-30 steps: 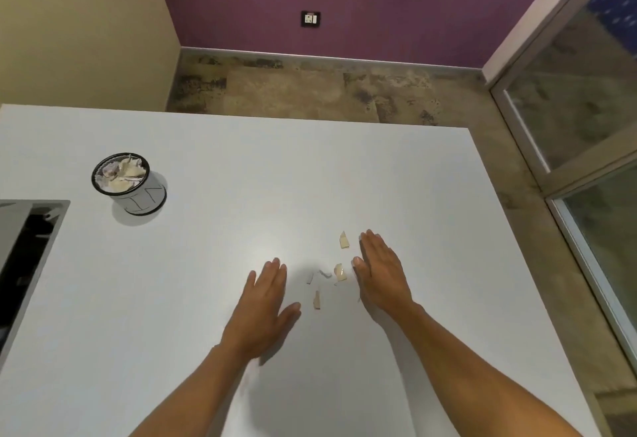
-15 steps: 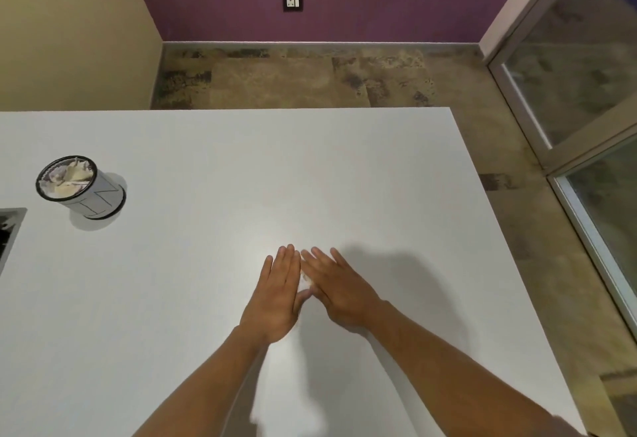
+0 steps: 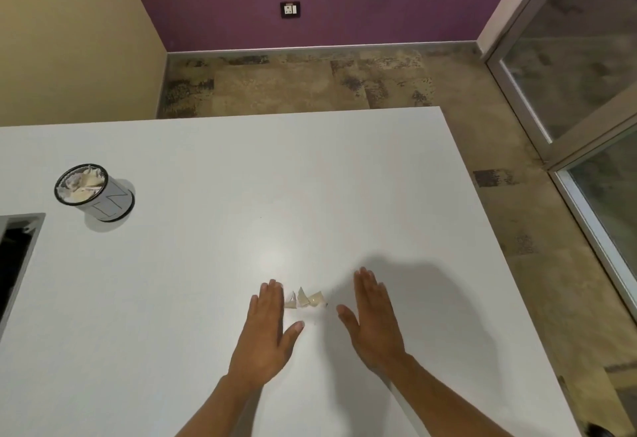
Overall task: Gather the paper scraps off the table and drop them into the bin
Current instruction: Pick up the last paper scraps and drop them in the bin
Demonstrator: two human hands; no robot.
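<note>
A small cluster of cream paper scraps lies on the white table, bunched close together. My left hand rests flat on the table just left of the scraps, fingers straight, holding nothing. My right hand stands on its edge a little to the right of them, fingers extended and also holding nothing. The bin, a small white cylinder with a black rim, stands far to the left and holds several paper pieces.
A rectangular cut-out with a grey frame opens in the table at the left edge. The table's right edge runs close beside my right arm, with stone floor beyond. Glass doors stand at the right.
My hands, pressed together over the scraps half a second ago, have drawn apart. The scraps, spread wider one second ago, now lie in a tight cluster between them.
</note>
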